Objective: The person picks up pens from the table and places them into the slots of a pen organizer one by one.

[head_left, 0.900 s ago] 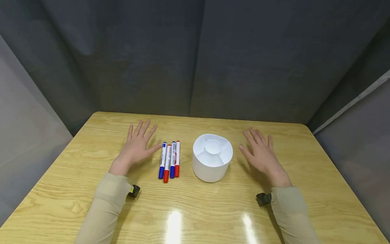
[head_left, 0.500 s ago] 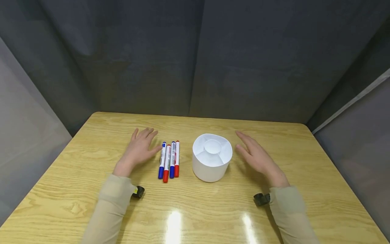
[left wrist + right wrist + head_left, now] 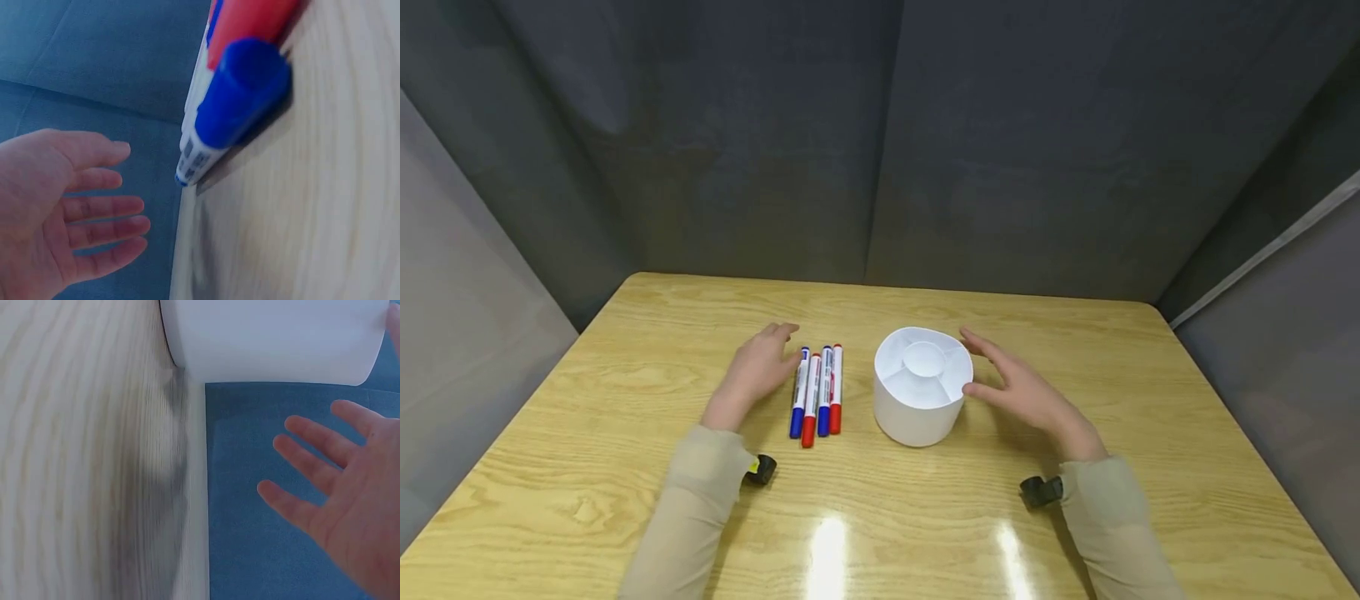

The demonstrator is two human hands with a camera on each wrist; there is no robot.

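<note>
Four markers (image 3: 817, 392), capped blue and red by turns, lie side by side on a wooden table (image 3: 587, 400), just left of a white round holder (image 3: 921, 387) split into compartments. In the head view the left hand (image 3: 756, 372) hangs beside the outermost marker with fingers loosely bent, holding nothing, while the right hand (image 3: 1026, 390) stands on edge just beside the holder's wall, fingers straight, thumb near the rim. By the look of it, this is the approach: one hand nearing the markers, the other about to steady the holder. A next move would call for pinching a single marker clear of its neighbours without rolling them.

From the left wrist, the left hand (image 3: 50, 206) shows an open palm with relaxed fingers, apart from a blue cap (image 3: 240, 94) and a red one, both blurred and cut off at the top.

From the right wrist, the right hand (image 3: 350, 494) is spread and empty, close to the holder's white wall (image 3: 275, 337); whether the thumb touches it cannot be told. The holder's inside is hidden here.
</note>
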